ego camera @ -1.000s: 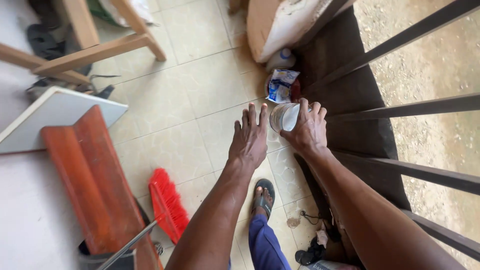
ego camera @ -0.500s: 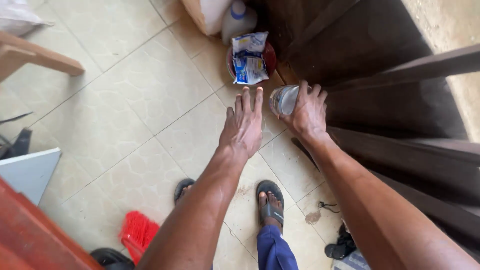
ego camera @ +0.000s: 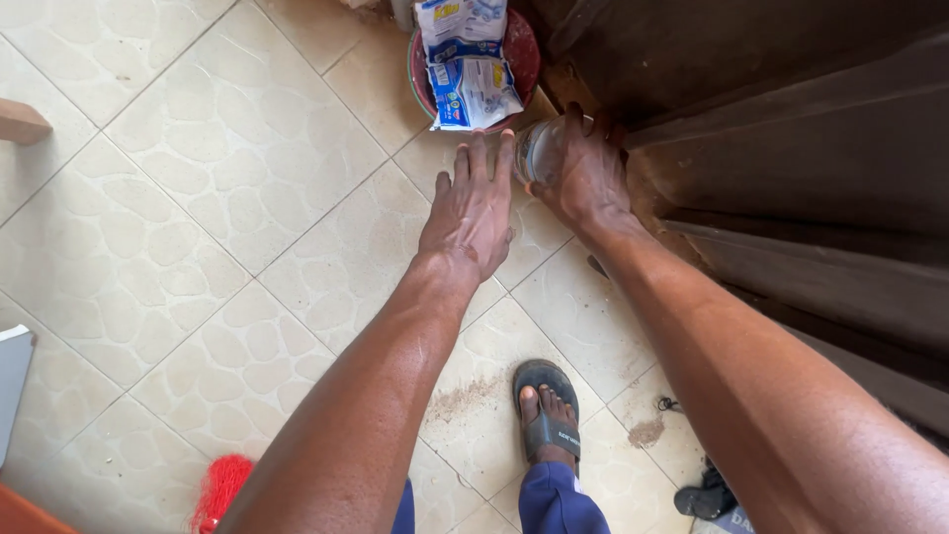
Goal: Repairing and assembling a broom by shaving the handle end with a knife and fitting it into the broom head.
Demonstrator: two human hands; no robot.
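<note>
The right hand (ego camera: 583, 168) is closed around a small clear jar (ego camera: 539, 151), fingers wrapped over its far side, the jar held low above the floor; the left hand (ego camera: 474, 208) is open and flat, fingers straight and together, its fingertips just beside the jar, whether touching it or not cannot be told; it holds nothing. Just beyond both hands stands a round red bowl (ego camera: 519, 44) on the floor; in it lie two white and blue plastic sachets (ego camera: 473, 89), one stacked behind the other, the nearer one hanging over the bowl's front rim. The floor (ego camera: 227, 198) is pale cream tile with a pebble pattern, with a smear of brown dust (ego camera: 460, 398) near the person's foot in a dark sandal (ego camera: 546, 410); blue trouser legs show at the bottom edge. To the right runs dark brown wooden panelling (ego camera: 791, 148), slanting down close to the right hand. At the lower left lies a red bristled brush (ego camera: 219, 489); a wooden leg end (ego camera: 22, 122) shows at the left edge.
</note>
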